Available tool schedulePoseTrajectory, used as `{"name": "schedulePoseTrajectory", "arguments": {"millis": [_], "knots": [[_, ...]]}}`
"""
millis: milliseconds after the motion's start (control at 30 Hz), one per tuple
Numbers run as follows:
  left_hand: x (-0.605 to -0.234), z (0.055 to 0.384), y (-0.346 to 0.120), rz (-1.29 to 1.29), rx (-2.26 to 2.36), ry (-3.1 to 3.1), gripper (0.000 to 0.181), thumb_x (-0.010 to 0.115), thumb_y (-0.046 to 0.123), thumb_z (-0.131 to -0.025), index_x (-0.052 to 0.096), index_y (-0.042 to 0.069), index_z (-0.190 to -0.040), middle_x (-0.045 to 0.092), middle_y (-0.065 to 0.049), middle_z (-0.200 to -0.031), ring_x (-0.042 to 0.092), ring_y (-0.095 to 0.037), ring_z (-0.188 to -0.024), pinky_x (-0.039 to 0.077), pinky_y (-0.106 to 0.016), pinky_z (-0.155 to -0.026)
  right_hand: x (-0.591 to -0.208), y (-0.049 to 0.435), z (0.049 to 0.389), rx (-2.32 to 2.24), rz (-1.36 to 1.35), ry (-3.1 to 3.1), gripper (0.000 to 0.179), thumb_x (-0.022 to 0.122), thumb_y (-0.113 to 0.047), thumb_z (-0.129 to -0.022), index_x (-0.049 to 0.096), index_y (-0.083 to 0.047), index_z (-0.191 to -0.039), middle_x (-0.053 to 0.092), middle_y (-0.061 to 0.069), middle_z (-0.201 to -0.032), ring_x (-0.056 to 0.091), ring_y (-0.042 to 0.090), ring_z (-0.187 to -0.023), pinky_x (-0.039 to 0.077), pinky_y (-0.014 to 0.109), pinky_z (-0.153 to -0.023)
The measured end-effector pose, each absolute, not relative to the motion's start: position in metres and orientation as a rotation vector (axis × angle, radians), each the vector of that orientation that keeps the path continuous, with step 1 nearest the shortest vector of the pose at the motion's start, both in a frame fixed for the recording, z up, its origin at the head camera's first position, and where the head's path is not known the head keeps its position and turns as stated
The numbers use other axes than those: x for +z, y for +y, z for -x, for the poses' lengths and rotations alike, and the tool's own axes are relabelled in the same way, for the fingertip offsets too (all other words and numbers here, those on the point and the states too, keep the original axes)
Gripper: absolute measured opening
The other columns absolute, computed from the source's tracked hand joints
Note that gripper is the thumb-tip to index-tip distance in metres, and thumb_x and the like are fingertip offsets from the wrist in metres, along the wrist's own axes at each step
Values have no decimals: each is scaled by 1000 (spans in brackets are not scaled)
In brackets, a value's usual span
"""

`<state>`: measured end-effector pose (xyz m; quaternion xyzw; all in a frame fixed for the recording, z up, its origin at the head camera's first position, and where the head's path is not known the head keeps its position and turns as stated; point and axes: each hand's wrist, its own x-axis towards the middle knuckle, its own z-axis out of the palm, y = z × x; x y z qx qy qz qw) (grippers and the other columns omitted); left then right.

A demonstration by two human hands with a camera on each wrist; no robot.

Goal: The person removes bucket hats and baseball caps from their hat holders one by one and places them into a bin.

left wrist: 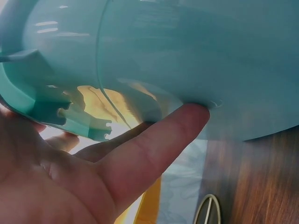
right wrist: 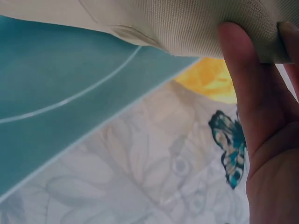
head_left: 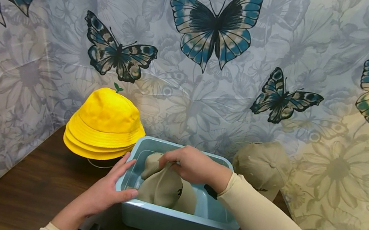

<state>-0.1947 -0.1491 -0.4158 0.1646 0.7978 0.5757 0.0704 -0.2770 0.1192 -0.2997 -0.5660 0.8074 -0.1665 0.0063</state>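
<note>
A light blue plastic bin (head_left: 173, 225) stands on the table with beige baseball caps inside it. My right hand (head_left: 194, 164) reaches in over the bin's right side and pinches the top of a beige cap (head_left: 161, 187), which has small dark marks on its side. In the right wrist view the cap's cloth (right wrist: 187, 28) lies between thumb and finger. Another beige cap (head_left: 151, 164) is partly hidden behind it. With extended fingers, my left hand (head_left: 106, 187) rests on the bin's left end; the left wrist view shows a straight digit (left wrist: 159, 144) pressing the wall.
Left of the bin, a stack of yellow bucket hats (head_left: 106, 122) with a green sprout on top sits over a wire stand (head_left: 99, 165). A beige cap (head_left: 263, 167) stands behind the bin's right side. Butterfly-printed cloth (head_left: 190, 103) backs the dark wooden table (head_left: 35, 175).
</note>
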Motion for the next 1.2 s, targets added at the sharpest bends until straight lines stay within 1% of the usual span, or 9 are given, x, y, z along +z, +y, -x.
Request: {"name": "schedulePoseTrajectory", "arguments": {"millis": [133, 367, 533, 700, 800, 933, 1067, 1200], "knots": [[-416, 195, -149, -507, 1735, 2393, 84, 70, 36, -92, 24, 15, -159, -9, 1, -166, 3, -38, -147, 22, -73, -105, -307, 112, 277, -501, 1771, 2525, 40, 62, 15, -87, 73, -19, -106, 69, -13, -101, 62, 3, -90, 51, 22, -81], [-416, 196, -149, -506, 1723, 2414, 85, 71, 38, -91, 25, 15, -159, -9, 1, -166, 7, -40, -146, 27, -71, -104, -326, 104, 286, -386, 1691, 2498, 39, 58, 13, -89, 70, -20, -105, 68, -15, -97, 59, 4, -78, 49, 19, -73], [-416, 197, -149, -498, 1726, 2407, 84, 72, 39, -91, 27, 18, -159, -8, 2, -165, 7, -39, -146, 26, -70, -105, -334, 107, 294, -319, 1600, 2515, 36, 58, 10, -94, 70, -23, -104, 69, -15, -98, 57, 6, -72, 48, 20, -66], [-414, 197, -149, -501, 1738, 2402, 84, 72, 38, -91, 27, 17, -158, -9, 1, -166, 7, -39, -146, 27, -69, -105, -341, 112, 294, -183, 1514, 2496, 39, 58, 10, -93, 72, -24, -106, 68, -16, -99, 55, 5, -72, 47, 20, -67], [-413, 197, -149, -496, 1735, 2406, 85, 73, 38, -90, 27, 16, -158, -8, 0, -166, 8, -40, -145, 27, -68, -105, -344, 113, 294, -153, 1507, 2499, 41, 58, 12, -91, 73, -24, -107, 69, -15, -102, 57, 3, -77, 48, 20, -72], [-412, 197, -149, -486, 1731, 2400, 86, 73, 39, -90, 27, 17, -158, -8, 0, -166, 8, -40, -145, 26, -69, -105, -345, 114, 294, -159, 1528, 2517, 40, 59, 11, -91, 73, -21, -110, 69, -12, -109, 62, 3, -91, 49, 22, -84], [-413, 198, -150, -480, 1730, 2384, 85, 72, 40, -90, 26, 18, -159, -9, 1, -165, 6, -40, -146, 25, -71, -105, -346, 115, 294, -125, 1546, 2501, 42, 60, 8, -93, 71, -19, -123, 66, -9, -122, 60, 8, -111, 47, 25, -95], [-414, 197, -150, -474, 1727, 2380, 85, 72, 40, -90, 26, 19, -159, -9, 2, -165, 5, -41, -146, 25, -72, -104, -345, 119, 294, -108, 1520, 2495, 49, 63, 5, -92, 65, -20, -135, 61, -5, -133, 54, 14, -124, 45, 31, -101]]}}
